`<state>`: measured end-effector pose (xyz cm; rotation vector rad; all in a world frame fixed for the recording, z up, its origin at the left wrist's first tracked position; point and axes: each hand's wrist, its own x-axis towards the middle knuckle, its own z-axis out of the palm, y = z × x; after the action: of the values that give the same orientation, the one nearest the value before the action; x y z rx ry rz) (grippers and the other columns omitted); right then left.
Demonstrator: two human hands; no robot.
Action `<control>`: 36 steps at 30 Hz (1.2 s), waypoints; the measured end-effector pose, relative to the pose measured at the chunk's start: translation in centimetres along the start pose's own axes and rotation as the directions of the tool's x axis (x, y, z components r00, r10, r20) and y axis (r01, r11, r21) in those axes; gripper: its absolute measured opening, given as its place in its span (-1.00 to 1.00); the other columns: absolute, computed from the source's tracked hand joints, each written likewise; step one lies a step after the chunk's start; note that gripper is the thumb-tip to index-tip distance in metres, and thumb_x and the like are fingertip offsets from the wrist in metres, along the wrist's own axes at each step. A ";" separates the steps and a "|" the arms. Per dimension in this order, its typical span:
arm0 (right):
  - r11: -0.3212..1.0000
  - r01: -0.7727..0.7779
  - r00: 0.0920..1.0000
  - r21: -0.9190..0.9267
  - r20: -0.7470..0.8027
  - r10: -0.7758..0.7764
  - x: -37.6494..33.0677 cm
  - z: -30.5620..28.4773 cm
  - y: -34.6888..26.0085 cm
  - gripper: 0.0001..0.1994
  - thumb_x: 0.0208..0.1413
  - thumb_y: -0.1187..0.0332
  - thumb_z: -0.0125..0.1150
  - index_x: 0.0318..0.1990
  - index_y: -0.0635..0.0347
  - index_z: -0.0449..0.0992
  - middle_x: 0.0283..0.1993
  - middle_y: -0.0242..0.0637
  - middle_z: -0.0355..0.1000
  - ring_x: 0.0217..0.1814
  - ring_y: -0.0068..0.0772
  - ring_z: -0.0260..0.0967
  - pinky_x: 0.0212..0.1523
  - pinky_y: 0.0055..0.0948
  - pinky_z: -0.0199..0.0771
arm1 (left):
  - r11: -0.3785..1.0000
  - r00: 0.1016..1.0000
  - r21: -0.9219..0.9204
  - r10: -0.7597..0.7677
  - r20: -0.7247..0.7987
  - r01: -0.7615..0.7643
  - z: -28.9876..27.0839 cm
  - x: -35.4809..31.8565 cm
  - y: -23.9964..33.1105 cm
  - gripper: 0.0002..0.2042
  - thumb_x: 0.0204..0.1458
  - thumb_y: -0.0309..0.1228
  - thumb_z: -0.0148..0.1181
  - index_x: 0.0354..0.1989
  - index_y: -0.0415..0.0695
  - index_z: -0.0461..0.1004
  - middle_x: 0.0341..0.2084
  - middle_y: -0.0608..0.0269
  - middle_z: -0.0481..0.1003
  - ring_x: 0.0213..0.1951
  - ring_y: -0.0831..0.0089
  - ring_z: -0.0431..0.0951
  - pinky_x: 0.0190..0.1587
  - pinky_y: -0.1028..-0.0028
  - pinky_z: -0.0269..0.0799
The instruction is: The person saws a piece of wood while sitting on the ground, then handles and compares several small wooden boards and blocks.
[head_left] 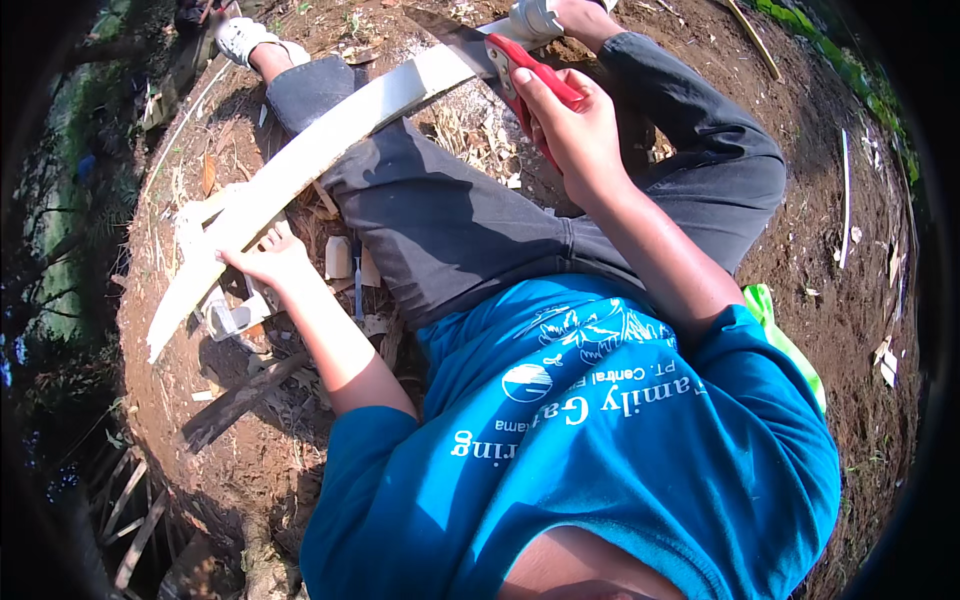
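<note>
A long pale wooden plank [325, 135] runs slantwise over my bent left leg, from the lower left to near my far foot. My left hand [272, 258] grips its near part, with the thumb at the edge and the fingers curled around it. My right hand [580, 130] is closed around the red handle [545, 78] of a handsaw. The dark saw blade [450, 36] lies across the plank's far end and points up and left. I cannot tell how deep the teeth sit in the wood.
Wood chips [480, 150] are strewn over the brown soil [815, 235] between my legs. Beside my left thigh lie a small wood block [338, 257] and other offcuts. A dark branch [240, 402] rests near my left elbow. A thin stick [755, 40] lies far right.
</note>
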<state>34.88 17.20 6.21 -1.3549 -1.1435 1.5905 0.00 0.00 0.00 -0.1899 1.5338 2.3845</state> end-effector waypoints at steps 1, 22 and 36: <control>0.998 0.033 0.999 0.044 0.011 -0.033 0.3 0.0 -2.0 -0.68 0.19 0.15 0.41 -0.25 0.23 0.51 -0.48 -0.46 0.44 -0.49 -0.74 0.34 -0.46 -0.65 0.30 | 0.994 0.995 -0.098 -0.049 0.083 0.057 0.2 1.9 -0.1 -0.19 0.03 0.29 0.13 0.35 0.01 0.31 0.23 0.11 0.42 0.30 0.14 0.37 0.41 -0.01 0.14; 0.273 -0.469 0.862 -0.840 -0.503 -0.068 -2.1 -49.1 16.1 -0.43 0.15 -0.13 0.17 0.02 0.23 0.57 0.00 0.13 0.57 0.09 0.19 0.52 0.12 -0.08 0.43 | 0.946 0.872 -0.317 0.213 0.440 -0.071 5.6 1.9 7.4 -0.52 -0.08 0.06 0.12 -0.25 -0.15 0.51 -0.29 0.17 0.51 -0.06 -0.02 0.54 0.28 -0.24 0.28; 0.626 0.665 0.746 -0.406 0.323 -0.583 19.9 -0.2 -12.7 -0.47 0.38 -0.08 -0.03 0.23 0.15 0.44 0.31 -0.04 0.30 0.39 -0.11 0.18 0.42 -0.16 0.10 | 0.960 0.895 -0.259 0.205 0.397 -0.106 5.1 -2.4 7.5 -0.42 -0.08 0.04 0.02 -0.09 -0.28 0.42 -0.27 0.11 0.44 -0.05 0.01 0.47 0.29 -0.17 0.23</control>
<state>31.62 39.94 11.76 -0.9338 -1.9770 0.9101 0.10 1.32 9.29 0.3949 1.1070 2.5082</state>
